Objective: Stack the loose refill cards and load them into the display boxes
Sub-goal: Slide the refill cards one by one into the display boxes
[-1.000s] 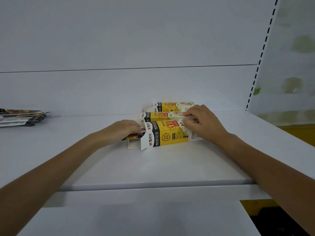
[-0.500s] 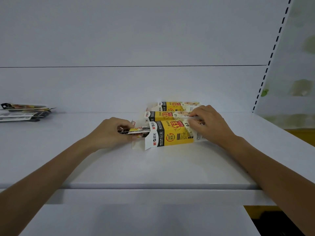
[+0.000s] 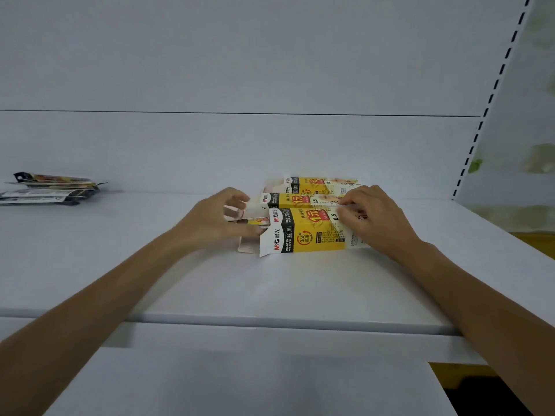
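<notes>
Your left hand [image 3: 214, 219] is curled round a thin stack of yellow-and-white refill cards [image 3: 255, 221]. The leading end of the stack sits partway inside the open left mouth of the nearest long yellow, black and white cardboard display box [image 3: 309, 232], which lies on its side on the white metal shelf [image 3: 270, 289]. Your right hand [image 3: 374, 219] grips that box towards its other end, fingers bent over the top edge to steady it.

Watch the white end flap [image 3: 247, 247] hanging open below the mouth. If the stack goes in tilted, I would expect its corners to catch on the flap or the rim, and the cards to fan out or buckle in your grasp. Keep the stack squared and level with the opening.

If your right hand slackens, the push will likely slide the light box along the smooth shelf instead of seating the cards. If you squeeze too hard, the thin walls may bow inward and pinch the channel.

The middle box of the same kind [image 3: 300, 200] lies just behind, with the far box [image 3: 315, 183] behind that. Your left fingertips are close to their open ends and could knock them askew.

The loose pile of carded refills [image 3: 48, 187] waits well apart at the shelf's far left, so plenty of loading remains
</notes>
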{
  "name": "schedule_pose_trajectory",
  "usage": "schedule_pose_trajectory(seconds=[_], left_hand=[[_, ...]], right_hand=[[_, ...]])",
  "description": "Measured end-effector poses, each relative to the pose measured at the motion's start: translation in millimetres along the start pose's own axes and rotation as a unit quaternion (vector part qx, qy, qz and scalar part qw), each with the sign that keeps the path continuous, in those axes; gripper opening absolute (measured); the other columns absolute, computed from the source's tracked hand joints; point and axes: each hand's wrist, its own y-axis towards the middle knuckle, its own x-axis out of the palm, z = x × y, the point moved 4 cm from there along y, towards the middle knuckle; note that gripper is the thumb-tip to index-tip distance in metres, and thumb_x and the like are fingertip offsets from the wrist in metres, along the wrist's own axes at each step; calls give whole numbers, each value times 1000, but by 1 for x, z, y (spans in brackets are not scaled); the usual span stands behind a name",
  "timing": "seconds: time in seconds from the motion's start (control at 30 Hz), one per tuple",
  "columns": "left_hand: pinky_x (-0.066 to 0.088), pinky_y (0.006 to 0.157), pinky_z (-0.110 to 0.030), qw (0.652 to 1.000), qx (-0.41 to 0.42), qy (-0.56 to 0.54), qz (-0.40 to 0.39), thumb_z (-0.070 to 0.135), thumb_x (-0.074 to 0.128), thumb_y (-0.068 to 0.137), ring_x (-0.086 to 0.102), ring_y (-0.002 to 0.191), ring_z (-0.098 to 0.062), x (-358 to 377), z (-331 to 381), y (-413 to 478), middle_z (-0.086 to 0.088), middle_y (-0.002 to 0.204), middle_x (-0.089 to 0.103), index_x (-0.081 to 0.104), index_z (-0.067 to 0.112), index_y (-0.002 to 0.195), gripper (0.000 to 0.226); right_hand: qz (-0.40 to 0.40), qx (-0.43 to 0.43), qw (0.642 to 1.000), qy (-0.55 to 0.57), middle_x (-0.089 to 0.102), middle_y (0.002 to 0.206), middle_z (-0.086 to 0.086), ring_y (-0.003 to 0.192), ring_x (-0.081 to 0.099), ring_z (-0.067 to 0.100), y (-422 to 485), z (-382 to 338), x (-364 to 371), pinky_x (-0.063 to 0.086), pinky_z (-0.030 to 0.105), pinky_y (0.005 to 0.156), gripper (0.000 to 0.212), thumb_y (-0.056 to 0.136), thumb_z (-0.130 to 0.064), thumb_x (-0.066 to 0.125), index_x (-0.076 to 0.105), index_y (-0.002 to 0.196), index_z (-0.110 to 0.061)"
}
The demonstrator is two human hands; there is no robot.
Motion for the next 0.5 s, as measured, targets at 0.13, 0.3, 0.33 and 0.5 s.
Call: schedule_pose_trajectory(seconds=[0.13,0.3,0.33,0.5], left_hand=[[38,62,-13,998,-25,39,52,42,69,79,57,82,3,-13,-14,-11,10,90,68,67,25,87,19],[36,59,-2,995,-15,2,100,26,73,77,59,80,2,-6,-7,-10,12,82,67,69,25,82,7],[36,61,-5,995,-19,-12,96,24,74,76,59,83,1,-4,-4,-7,10,84,68,70,24,84,9],[47,66,-15,995,-40,-62,70,17,73,77,65,79,-10,14,9,2,0,84,71,69,18,88,12]], right_hand=[[9,7,1000,-8,60,109,-7,105,44,10,-1,0,1,41,30,78,23,89,-30,52,64,101,-14],[18,3,1000,-9,61,108,-5,104,45,12,-1,-3,1,42,32,80,21,88,-28,54,64,99,-13],[18,3,1000,-6,62,108,-5,104,45,12,-1,-3,1,43,33,80,21,88,-28,54,64,98,-13],[25,0,1000,2,62,106,-4,103,46,13,-2,-4,0,43,34,80,20,87,-27,55,64,97,-12]])
